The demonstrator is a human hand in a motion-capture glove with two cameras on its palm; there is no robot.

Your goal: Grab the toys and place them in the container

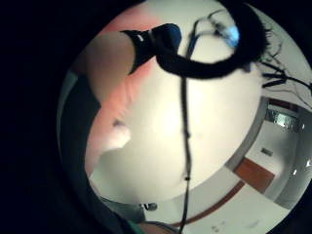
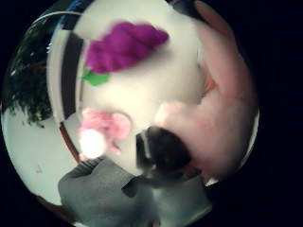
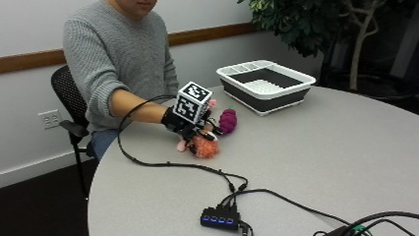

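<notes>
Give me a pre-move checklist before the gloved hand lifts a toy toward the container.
1. Right hand over the toys: ok, it hovers above the pink toy.
2. Grip on a toy: cannot tell, the fingers are hidden under the hand.
3. Purple toy within reach: ok, it lies on the table just beyond the hand.
4. Container ready: ok, it stands upright and open on the table, farther back.
5. Path to container: ok, bare tabletop lies between.

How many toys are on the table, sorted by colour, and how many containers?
Purple toy: 1
Pink toy: 1
Container, white and dark: 1
Total: 3, with 2 toys beside the gloved right hand.
</notes>
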